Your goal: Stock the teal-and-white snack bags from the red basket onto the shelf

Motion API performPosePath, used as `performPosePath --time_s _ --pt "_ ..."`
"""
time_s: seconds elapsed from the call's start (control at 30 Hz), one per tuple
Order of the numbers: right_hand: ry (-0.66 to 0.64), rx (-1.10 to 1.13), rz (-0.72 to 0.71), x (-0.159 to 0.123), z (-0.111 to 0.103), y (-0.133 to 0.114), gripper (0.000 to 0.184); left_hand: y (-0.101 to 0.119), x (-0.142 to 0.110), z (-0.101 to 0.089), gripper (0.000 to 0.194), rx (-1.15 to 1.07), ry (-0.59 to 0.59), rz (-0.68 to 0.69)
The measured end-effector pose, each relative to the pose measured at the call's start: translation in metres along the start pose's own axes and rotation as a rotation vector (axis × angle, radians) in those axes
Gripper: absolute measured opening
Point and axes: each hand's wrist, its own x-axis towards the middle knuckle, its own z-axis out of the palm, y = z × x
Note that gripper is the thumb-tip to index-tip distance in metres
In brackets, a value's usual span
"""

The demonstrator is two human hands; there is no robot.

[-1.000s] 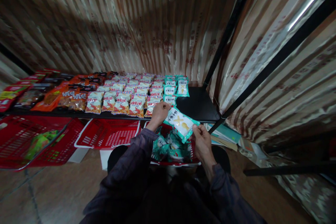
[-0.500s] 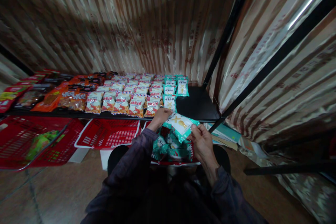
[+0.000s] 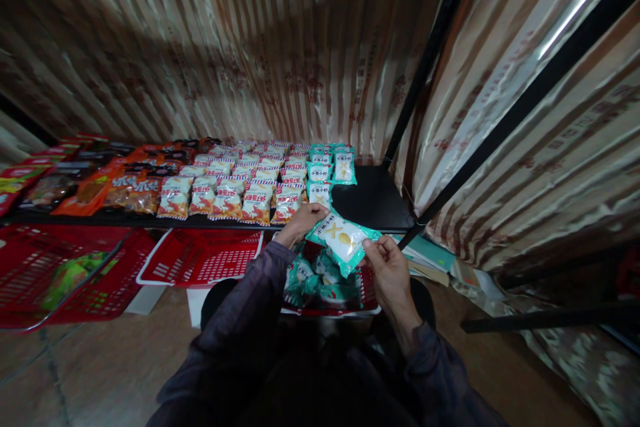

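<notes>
A teal and white snack bag (image 3: 341, 237) is held between my two hands, its printed front facing up. My left hand (image 3: 305, 221) pinches its upper left corner, and my right hand (image 3: 386, 267) grips its right end. Below it, several more teal bags (image 3: 325, 283) fill a red basket (image 3: 369, 290) between my knees. Just past my left hand, matching teal bags (image 3: 320, 172) stand in a column on the black shelf (image 3: 373, 197), with one more teal bag (image 3: 345, 165) beside them at the back.
Left along the shelf are rows of white and orange snack bags (image 3: 257, 201), then orange bags (image 3: 133, 187) and red bags (image 3: 23, 180). Two red baskets (image 3: 200, 260) (image 3: 120, 283) sit below. A black shelf post (image 3: 490, 133) rises at right, near papers (image 3: 430, 253) on the floor.
The held bag has tilted slightly so that its front shows more fully. Both hands keep their hold on it. The whole view has shifted a little.
</notes>
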Motion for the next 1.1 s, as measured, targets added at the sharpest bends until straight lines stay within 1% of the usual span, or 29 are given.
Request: performPosePath --time_s 0.17,0.33,0.5,0.57,0.67,0.73,0.8,0.97,1.1 --pt "-0.076 -0.065 0.006 -0.002 -0.003 -0.013 0.042 0.008 -0.002 -0.005 0.019 -0.041 -0.037 0.004" --pt "-0.097 -0.215 -0.137 -0.001 -0.009 -0.019 0.031 0.012 -0.006 -0.009 0.022 -0.183 -0.007 0.028" --pt "-0.119 -0.387 -0.254 -0.001 -0.014 -0.017 0.023 0.009 -0.007 -0.007 0.028 -0.322 0.05 0.158" --pt "-0.107 -0.453 -0.339 -0.002 -0.016 -0.018 0.019 0.01 -0.009 -0.006 0.029 -0.382 0.053 0.177" --pt "-0.073 -0.56 -0.505 -0.002 -0.019 -0.019 0.013 0.013 -0.014 -0.003 0.03 -0.528 0.031 0.178" --pt "-0.061 -0.625 -0.605 -0.002 -0.022 -0.019 0.01 0.015 -0.017 0.0 0.031 -0.621 0.047 0.188" --pt "-0.068 -0.674 -0.69 -0.003 -0.023 -0.018 0.009 0.016 -0.019 0.004 0.03 -0.653 0.062 0.191" --pt "-0.088 -0.77 -0.887 -0.004 -0.025 -0.014 0.016 0.013 -0.019 0.014 0.024 -0.604 0.079 0.167" --pt "-0.132 -0.841 -1.001 -0.006 -0.025 -0.011 0.024 0.013 -0.017 0.02 0.016 -0.689 0.138 0.105"
